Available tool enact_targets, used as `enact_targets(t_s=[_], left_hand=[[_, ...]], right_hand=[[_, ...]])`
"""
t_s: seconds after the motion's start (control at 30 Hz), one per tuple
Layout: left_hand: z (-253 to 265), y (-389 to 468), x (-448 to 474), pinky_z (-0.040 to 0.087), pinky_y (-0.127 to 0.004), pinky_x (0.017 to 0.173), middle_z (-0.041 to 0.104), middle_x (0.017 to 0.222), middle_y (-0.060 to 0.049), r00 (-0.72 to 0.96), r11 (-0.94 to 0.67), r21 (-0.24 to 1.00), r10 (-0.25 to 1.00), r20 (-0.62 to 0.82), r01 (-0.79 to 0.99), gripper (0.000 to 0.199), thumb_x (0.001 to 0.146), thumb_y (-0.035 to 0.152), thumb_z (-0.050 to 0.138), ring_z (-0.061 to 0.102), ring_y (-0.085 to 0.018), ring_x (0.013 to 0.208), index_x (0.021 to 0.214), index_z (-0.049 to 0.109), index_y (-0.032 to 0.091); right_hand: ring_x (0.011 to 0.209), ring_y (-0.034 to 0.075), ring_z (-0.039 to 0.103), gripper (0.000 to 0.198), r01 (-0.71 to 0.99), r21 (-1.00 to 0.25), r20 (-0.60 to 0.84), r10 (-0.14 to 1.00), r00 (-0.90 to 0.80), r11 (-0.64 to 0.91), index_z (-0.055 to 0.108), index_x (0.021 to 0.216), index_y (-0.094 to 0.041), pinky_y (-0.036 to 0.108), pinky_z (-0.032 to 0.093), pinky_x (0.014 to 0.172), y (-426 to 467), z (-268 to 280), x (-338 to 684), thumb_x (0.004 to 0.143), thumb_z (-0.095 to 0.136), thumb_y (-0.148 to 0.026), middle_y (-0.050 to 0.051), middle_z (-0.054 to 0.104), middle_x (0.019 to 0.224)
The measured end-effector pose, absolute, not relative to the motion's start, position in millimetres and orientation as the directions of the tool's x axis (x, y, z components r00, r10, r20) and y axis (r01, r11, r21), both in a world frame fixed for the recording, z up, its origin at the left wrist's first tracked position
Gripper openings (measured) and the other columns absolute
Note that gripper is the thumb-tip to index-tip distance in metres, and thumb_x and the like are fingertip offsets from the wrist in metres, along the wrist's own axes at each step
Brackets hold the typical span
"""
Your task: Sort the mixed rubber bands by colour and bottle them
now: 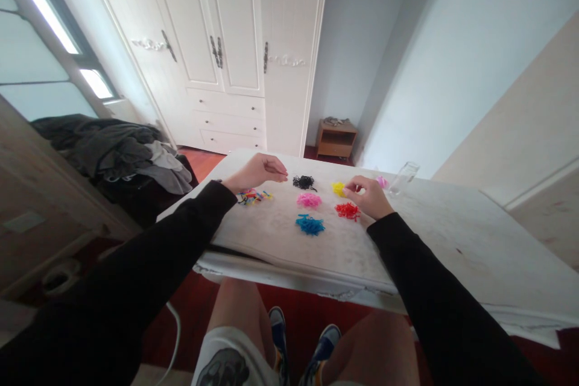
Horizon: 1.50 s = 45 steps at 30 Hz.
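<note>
Small heaps of what look like little rubber bands lie on the white table. My left hand hovers between the mixed-colour heap and the black heap, fingertips pinched together; what they hold is too small to make out. At the yellow heap, my right hand has its thumb and finger closed in a pinch, contents hidden. Just below that hand is the red heap. The pink heap and the blue heap sit in the middle.
A clear glass jar stands tilted in view at the table's back right, beside a pink item. Behind the table are a white wardrobe and a small wooden cabinet. Dark clothes are piled at left.
</note>
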<state>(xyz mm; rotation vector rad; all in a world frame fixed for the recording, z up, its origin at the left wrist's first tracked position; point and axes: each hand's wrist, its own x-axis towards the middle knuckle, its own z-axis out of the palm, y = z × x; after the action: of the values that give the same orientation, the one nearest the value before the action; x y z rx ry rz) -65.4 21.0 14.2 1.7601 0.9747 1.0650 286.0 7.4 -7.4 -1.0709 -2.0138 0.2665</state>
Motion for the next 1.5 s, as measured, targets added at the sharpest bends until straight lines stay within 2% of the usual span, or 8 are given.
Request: enact_targets(t_s=[0.17,0.33,0.57,0.77,0.87,1.03,1.2,1.5], left_hand=[[9.9,27.2,3.7,0.061,-0.032,0.073,0.08,0.084,-0.01,0.36,-0.392,0.92,0.857,0.37,-0.012,0.038,0.063,0.041,0.094,0.077,-0.019,0.079,0.08,0.072,0.014],[8.7,24.2,53.2,0.059,-0.028,0.068,0.076,0.075,-0.006,0.412,-0.461,0.886,0.798,0.441,-0.056,0.026,0.066,0.031,0.09,0.072,-0.016,0.072,0.076,0.072,0.014],[7.1,20.8,71.2,0.059,-0.029,0.07,0.077,0.079,-0.007,0.406,-0.473,0.879,0.793,0.454,-0.059,0.023,0.069,0.028,0.086,0.072,-0.016,0.074,0.081,0.072,0.014],[3.5,4.0,7.3,0.057,-0.027,0.073,0.077,0.087,-0.007,0.116,-0.506,0.806,0.86,0.496,0.307,0.015,0.082,0.03,0.073,0.072,-0.018,0.083,0.088,0.071,0.016],[-6.6,-16.9,-40.7,0.057,-0.029,0.074,0.076,0.086,-0.005,-0.074,-0.364,0.732,0.869,0.49,0.576,0.009,0.085,0.025,0.064,0.07,-0.018,0.079,0.088,0.069,0.018],[-28.6,-46.3,-89.0,0.055,-0.036,0.088,0.077,0.095,-0.007,-0.214,-0.215,0.6,0.8,0.561,0.771,0.014,0.085,0.021,0.057,0.07,-0.023,0.093,0.091,0.07,0.019],[-43.1,-58.7,-96.4,0.054,-0.039,0.089,0.075,0.088,-0.008,-0.141,-0.195,0.484,0.807,0.574,0.853,0.009,0.084,0.024,0.064,0.067,-0.025,0.09,0.085,0.071,0.018],[-46.1,-76.0,-86.5,0.051,-0.043,0.098,0.074,0.104,-0.01,0.014,-0.26,0.355,0.823,0.567,0.898,0.013,0.086,0.021,0.067,0.065,-0.03,0.108,0.096,0.075,0.018]], right_hand=[[0.071,0.018,0.061,0.023,0.547,-0.554,0.56,0.767,-0.313,0.628,0.074,0.073,-0.019,0.034,0.048,0.07,5.9,-5.8,282.2,0.084,0.07,-0.039,0.005,0.072,0.075],[0.075,0.018,0.064,0.03,0.451,-0.668,0.492,0.806,-0.329,0.592,0.081,0.094,-0.02,0.033,0.051,0.071,1.1,-5.5,277.0,0.082,0.077,-0.047,0.007,0.079,0.092],[0.072,0.018,0.067,0.033,0.428,-0.725,0.43,0.84,-0.331,0.54,0.081,0.089,-0.019,0.032,0.05,0.069,5.3,-8.5,279.3,0.087,0.071,-0.05,0.007,0.081,0.087],[0.071,0.019,0.064,0.027,0.632,-0.63,0.519,0.85,-0.09,0.451,0.08,0.086,-0.015,0.033,0.05,0.069,31.7,-22.7,300.3,0.085,0.068,-0.039,0.01,0.08,0.089],[0.069,0.019,0.062,0.022,0.661,-0.614,0.523,0.849,-0.068,0.431,0.079,0.08,-0.015,0.034,0.049,0.07,43.7,-30.7,312.7,0.082,0.068,-0.034,0.01,0.078,0.084],[0.067,0.018,0.058,0.013,0.685,-0.59,0.52,0.85,-0.082,0.427,0.076,0.071,-0.017,0.034,0.047,0.069,52.2,-39.9,316.8,0.074,0.071,-0.029,0.007,0.072,0.076],[0.068,0.019,0.059,0.016,0.679,-0.585,0.513,0.851,-0.114,0.443,0.078,0.079,-0.017,0.034,0.048,0.069,51.4,-43.2,313.9,0.074,0.07,-0.03,0.006,0.069,0.076],[0.074,0.02,0.06,0.015,0.683,-0.596,0.533,0.844,-0.055,0.421,0.071,0.08,-0.017,0.035,0.05,0.074,49.5,-43.1,317.8,0.076,0.064,-0.029,0.007,0.07,0.082]])
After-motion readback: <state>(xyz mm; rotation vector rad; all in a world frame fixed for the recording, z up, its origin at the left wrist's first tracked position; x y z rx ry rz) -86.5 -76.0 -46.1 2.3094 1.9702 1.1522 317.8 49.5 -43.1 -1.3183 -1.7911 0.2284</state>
